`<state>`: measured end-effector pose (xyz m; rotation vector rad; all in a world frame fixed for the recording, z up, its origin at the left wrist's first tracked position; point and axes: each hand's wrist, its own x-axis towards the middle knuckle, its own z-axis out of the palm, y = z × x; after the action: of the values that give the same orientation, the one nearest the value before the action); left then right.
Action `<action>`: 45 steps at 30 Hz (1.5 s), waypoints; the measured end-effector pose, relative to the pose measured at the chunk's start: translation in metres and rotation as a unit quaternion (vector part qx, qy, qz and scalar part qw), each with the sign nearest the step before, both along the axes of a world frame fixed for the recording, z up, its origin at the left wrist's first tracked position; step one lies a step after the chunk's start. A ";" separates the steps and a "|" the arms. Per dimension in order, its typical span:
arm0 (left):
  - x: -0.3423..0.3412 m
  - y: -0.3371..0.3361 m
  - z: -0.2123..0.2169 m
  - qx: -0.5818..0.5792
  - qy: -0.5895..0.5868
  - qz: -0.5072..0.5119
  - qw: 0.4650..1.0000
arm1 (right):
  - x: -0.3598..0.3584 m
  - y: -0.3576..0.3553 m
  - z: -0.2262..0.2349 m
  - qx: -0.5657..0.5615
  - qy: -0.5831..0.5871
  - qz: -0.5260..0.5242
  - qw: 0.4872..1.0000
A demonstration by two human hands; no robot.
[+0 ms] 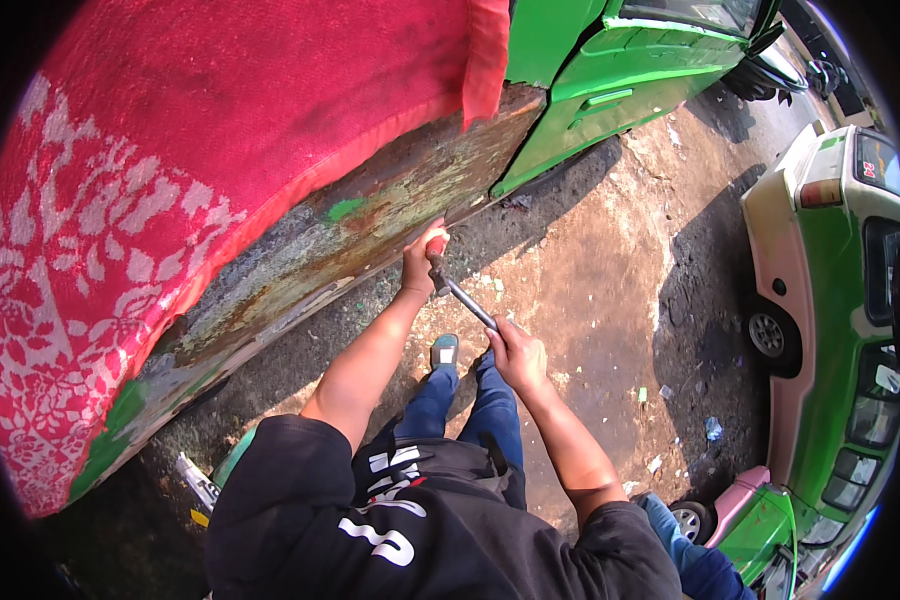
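Black fabric of the person's shirt [410,530] with white marks fills the lower middle of the view, and blue jeans [470,405] run down from it to a teal shoe [444,350] planted on the dirt ground [590,280]. Both bare forearms reach forward from the shirt. The right hand [518,355] is closed in a fist around the lower end of a dark metal rod [467,300], its fingers wrapped fully about it. That rod slants up and to the left to the left hand [422,258], which is also curled shut, gripping the red-topped upper end of the tool right against the rusted lower panel [370,225] of a vehicle body. The panel is scraped bare, with patches of rust and leftover green paint. Above it a red cloth [170,150] with a white floral pattern drapes over the bodywork. Further along the same vehicle, a green door [610,85] shows glossy paint. Off to the right, well apart, stand a green and white car [830,280] and a smaller green and pink one [750,515] near the lower edge.
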<state>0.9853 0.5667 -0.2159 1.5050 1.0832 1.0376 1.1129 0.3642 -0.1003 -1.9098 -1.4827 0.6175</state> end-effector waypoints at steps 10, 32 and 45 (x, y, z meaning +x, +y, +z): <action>-0.006 0.003 -0.003 0.015 0.019 -0.009 1.000 | -0.004 0.005 -0.010 -0.006 0.011 -0.005 1.000; -0.097 -0.093 0.107 0.116 0.041 0.081 0.989 | 0.046 -0.005 0.088 -0.014 0.103 -0.009 0.995; -0.162 -0.182 0.152 0.022 0.038 0.313 0.949 | 0.055 0.029 0.043 -0.061 0.238 0.162 0.956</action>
<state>0.8236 0.3846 -0.0643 1.2609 1.6617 1.4449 1.1681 0.3933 -0.0578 -1.4623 -1.4631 1.2461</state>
